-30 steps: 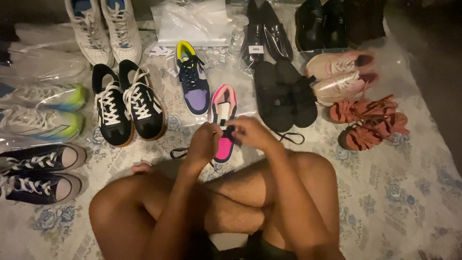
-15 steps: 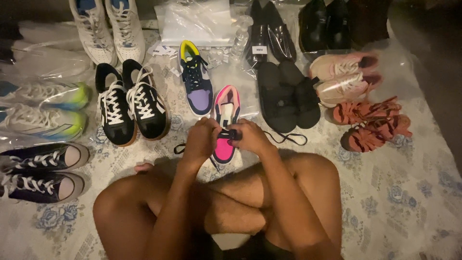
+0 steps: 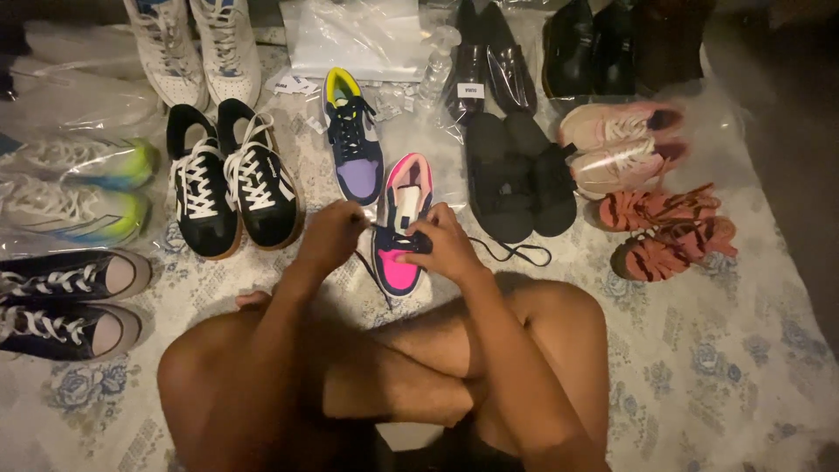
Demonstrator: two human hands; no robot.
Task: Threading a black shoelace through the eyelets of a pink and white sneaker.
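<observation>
- Since the earlier frames both hands have drawn closer in over the pink sneaker (image 3: 400,229), which lies toe toward the person on the floral sheet (image 3: 743,367), just in front of the crossed legs.
- Far left: two navy canvas shoes (image 3: 65,297) with white laces lie side by side, and above them sit pale sneakers with green-yellow toes (image 3: 83,188) in clear plastic.
- Next along, a pair of black sneakers with white stripes (image 3: 232,179) stands side by side, with a pair of white sneakers (image 3: 197,44) beyond them.
- The left hand (image 3: 330,236) is just left of the pink sneaker, fingers pinched on a dark lace (image 3: 371,267); how tight the pinch is cannot be told.
- A purple, black and yellow sneaker (image 3: 354,135) lies just beyond the pink one, below a clear plastic bag (image 3: 358,35).
- The right hand (image 3: 446,245) rests on the pink sneaker's middle, fingers curled narrowly around the lacing there.
- A loose end of the lace trails right across the sheet from under that hand.
- Right of it lie black slip-on shoes (image 3: 520,175), then a pink and white pair (image 3: 620,144) in plastic.
- Furthest right, two red-brown strappy sandals (image 3: 669,229) lie side by side.
</observation>
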